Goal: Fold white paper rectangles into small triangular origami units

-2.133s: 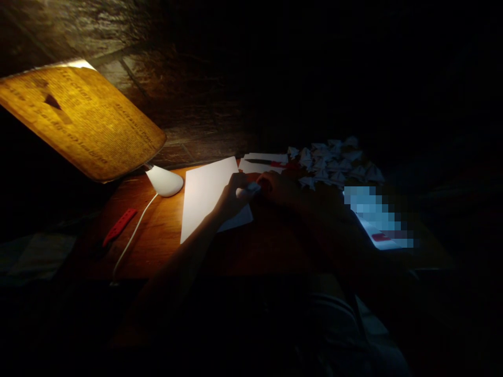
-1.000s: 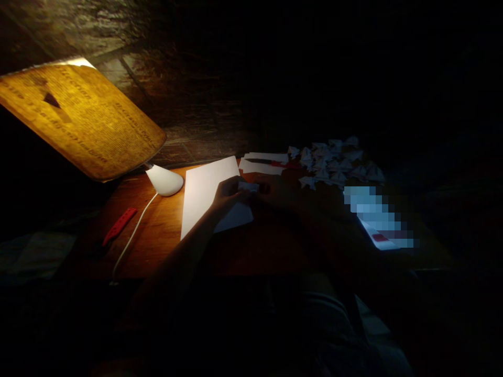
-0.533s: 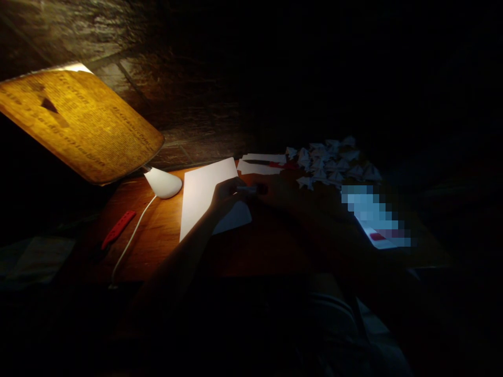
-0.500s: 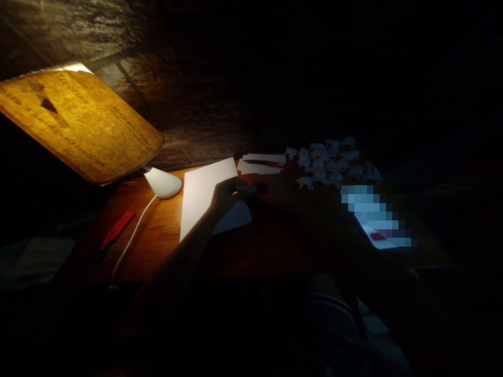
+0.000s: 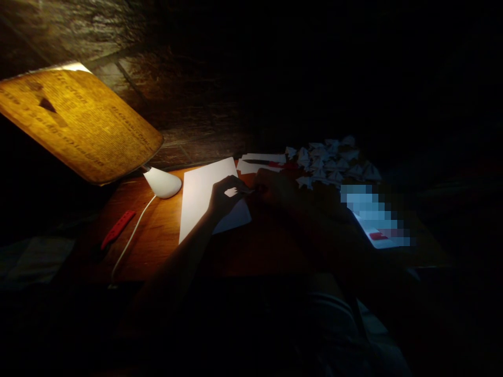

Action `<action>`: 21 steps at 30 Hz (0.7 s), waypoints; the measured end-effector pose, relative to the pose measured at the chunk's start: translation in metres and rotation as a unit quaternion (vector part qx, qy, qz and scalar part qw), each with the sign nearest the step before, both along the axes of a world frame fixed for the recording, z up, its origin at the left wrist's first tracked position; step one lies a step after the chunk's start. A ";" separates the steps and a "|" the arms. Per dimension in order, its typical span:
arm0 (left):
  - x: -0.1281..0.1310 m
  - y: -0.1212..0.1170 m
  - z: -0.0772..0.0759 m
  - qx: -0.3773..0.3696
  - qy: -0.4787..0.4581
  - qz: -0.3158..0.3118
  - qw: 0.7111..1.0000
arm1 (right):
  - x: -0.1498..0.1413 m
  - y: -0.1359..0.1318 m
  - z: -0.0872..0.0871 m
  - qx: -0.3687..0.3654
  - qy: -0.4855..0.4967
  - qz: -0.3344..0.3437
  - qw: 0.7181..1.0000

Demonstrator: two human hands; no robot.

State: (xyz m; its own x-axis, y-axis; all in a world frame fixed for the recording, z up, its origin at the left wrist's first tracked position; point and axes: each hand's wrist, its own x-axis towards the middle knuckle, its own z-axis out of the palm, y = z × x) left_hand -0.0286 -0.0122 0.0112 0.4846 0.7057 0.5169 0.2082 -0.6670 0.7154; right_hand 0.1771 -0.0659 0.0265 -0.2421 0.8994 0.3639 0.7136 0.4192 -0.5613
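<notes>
My left hand [image 5: 222, 196] hovers over a large white sheet of paper [image 5: 196, 201], dark against the lamp light. Its thumb and fingertips pinch a small folded piece of paper [image 5: 245, 191]. From the other side my right hand [image 5: 272, 186] meets it, fingers curled and closed at the same piece; deep shadow hides most of them. How the piece is folded is too dark to make out.
A lit lamp with a printed shade [image 5: 86, 125] and white base [image 5: 163, 183] stands left, its cord [image 5: 133, 235] trailing forward. Nearby lies a red cutter [image 5: 118, 229]. Paper strips [image 5: 263, 157], several folded paper shapes [image 5: 330, 162] and a glowing phone [image 5: 379, 230] lie right.
The fingers of both hands have shifted around the small paper piece, which now looks tilted and less visible. A brighter gap shows inside my left hand's grip.
</notes>
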 end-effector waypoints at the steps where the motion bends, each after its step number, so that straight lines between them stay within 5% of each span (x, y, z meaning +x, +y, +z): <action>1: 0.000 0.000 0.000 0.006 0.000 -0.004 1.000 | 0.000 0.000 0.000 0.000 -0.004 -0.001 1.000; 21: 0.001 -0.002 0.002 0.075 0.046 0.021 0.996 | -0.003 0.000 -0.006 0.009 0.046 0.004 0.999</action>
